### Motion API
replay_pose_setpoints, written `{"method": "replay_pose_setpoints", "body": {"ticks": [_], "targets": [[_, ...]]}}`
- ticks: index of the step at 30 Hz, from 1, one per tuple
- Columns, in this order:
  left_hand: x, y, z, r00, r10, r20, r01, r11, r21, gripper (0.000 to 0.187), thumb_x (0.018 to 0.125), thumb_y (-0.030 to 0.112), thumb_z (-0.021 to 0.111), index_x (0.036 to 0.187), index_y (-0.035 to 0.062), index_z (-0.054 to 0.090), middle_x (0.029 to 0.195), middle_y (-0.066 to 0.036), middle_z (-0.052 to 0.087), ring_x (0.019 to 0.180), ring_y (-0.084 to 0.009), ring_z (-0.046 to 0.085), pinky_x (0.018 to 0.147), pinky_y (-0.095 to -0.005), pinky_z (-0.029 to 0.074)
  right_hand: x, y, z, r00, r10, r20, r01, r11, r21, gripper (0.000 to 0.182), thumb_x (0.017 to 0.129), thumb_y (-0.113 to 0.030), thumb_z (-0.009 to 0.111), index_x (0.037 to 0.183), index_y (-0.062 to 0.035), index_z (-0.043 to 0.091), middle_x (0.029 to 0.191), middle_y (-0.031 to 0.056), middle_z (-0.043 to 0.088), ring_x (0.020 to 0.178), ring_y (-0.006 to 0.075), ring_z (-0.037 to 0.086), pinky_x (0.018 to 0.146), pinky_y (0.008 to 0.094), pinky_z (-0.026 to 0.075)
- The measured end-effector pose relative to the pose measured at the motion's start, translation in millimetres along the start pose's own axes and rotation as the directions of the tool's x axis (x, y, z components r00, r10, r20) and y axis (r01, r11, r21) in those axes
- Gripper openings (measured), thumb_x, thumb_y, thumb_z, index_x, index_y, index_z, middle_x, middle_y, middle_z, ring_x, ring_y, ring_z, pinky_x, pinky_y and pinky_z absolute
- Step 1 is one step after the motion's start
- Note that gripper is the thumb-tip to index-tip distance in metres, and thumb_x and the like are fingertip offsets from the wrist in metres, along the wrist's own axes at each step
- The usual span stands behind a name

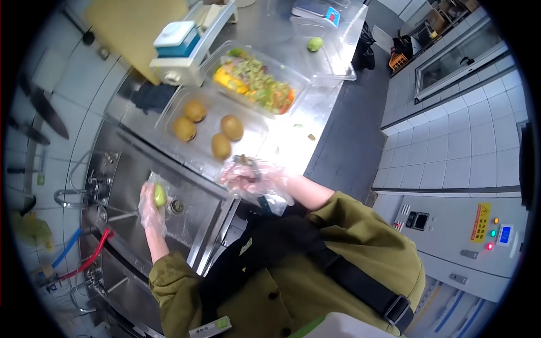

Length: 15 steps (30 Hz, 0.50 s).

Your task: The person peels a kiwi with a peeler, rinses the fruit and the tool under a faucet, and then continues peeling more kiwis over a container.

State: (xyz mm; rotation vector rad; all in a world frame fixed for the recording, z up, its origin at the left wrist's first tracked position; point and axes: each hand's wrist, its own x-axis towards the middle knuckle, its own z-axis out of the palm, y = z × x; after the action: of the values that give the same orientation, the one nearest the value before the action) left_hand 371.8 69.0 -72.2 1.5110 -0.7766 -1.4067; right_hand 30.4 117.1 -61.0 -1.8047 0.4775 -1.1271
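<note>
My left hand, in a clear plastic glove, is closed around a peeled green fruit above the sink basin. Gloved in the same way, my right hand is at the counter's edge, its fingers curled around a tool with a dark handle; the tool's exact shape is blurred. Just beyond this hand is a clear tray holding several brown, round fruits.
Farther back are a clear container of cut vegetables, another with one green fruit, and a white device with a blue-and-white box. Taps line the left wall, below knives. A control cabinet is at right.
</note>
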Motion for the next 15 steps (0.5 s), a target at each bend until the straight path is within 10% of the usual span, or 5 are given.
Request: {"method": "replay_pose_setpoints", "body": {"ticks": [4, 5, 10, 13, 15], "targets": [[-19, 64, 186, 0.882, 0.054, 0.469, -0.01, 0.995, -0.095, 0.04, 0.09, 0.025, 0.053, 0.125, 0.0067, 0.046, 0.108, -0.01, 0.056, 0.092, -0.0221, 0.06, 0.062, -0.035, 0.054, -69, -5, -80, 0.989, -0.083, -0.123, 0.051, 0.969, -0.242, 0.045, 0.077, 0.006, 0.051, 0.12, -0.0081, 0.053, 0.107, 0.0073, 0.054, 0.079, 0.012, 0.056, 0.07, 0.0235, 0.045], [-29, 80, 242, 0.821, -0.008, 0.571, 0.071, 0.994, -0.089, 0.036, 0.091, 0.025, 0.052, 0.123, 0.008, 0.049, 0.106, -0.009, 0.057, 0.091, -0.0207, 0.06, 0.062, -0.033, 0.054, -90, 1, -97, 0.986, 0.09, -0.138, -0.09, 0.996, 0.008, 0.045, 0.077, 0.006, 0.051, 0.12, -0.0079, 0.053, 0.104, 0.0064, 0.055, 0.074, 0.0095, 0.053, 0.066, 0.021, 0.044], [-17, 64, 470, 0.789, -0.01, 0.615, -0.018, 0.999, 0.04, 0.041, 0.088, 0.037, 0.05, 0.111, 0.0039, 0.056, 0.104, -0.011, 0.059, 0.093, -0.021, 0.058, 0.079, -0.0342, 0.047, -149, -13, -171, 0.768, 0.568, -0.295, -0.394, 0.783, 0.481, 0.027, 0.082, -0.004, 0.059, 0.109, -0.0074, 0.061, 0.081, 0.0, 0.055, 0.057, 0.0017, 0.041, 0.052, 0.0152, 0.036], [34, 17, 562, 0.855, 0.176, 0.488, -0.294, 0.94, 0.175, 0.036, 0.086, 0.032, 0.052, 0.103, 0.0016, 0.06, 0.099, -0.01, 0.06, 0.089, -0.0194, 0.057, 0.079, -0.0307, 0.044, -144, -60, -207, 0.41, 0.906, -0.102, -0.259, 0.223, 0.94, 0.019, 0.083, -0.011, 0.061, 0.101, -0.0068, 0.063, 0.07, -0.0028, 0.052, 0.048, 0.0017, 0.037, 0.044, 0.015, 0.03], [72, -8, 588, 0.879, 0.212, 0.427, -0.351, 0.895, 0.277, 0.026, 0.085, 0.026, 0.057, 0.096, 0.0029, 0.062, 0.086, -0.006, 0.06, 0.078, -0.0147, 0.057, 0.071, -0.0276, 0.047, -157, -58, -217, 0.462, 0.862, -0.207, -0.322, 0.381, 0.867, 0.016, 0.084, -0.012, 0.061, 0.099, -0.0062, 0.063, 0.069, -0.0026, 0.052, 0.046, 0.0022, 0.037, 0.042, 0.0149, 0.028]]}}
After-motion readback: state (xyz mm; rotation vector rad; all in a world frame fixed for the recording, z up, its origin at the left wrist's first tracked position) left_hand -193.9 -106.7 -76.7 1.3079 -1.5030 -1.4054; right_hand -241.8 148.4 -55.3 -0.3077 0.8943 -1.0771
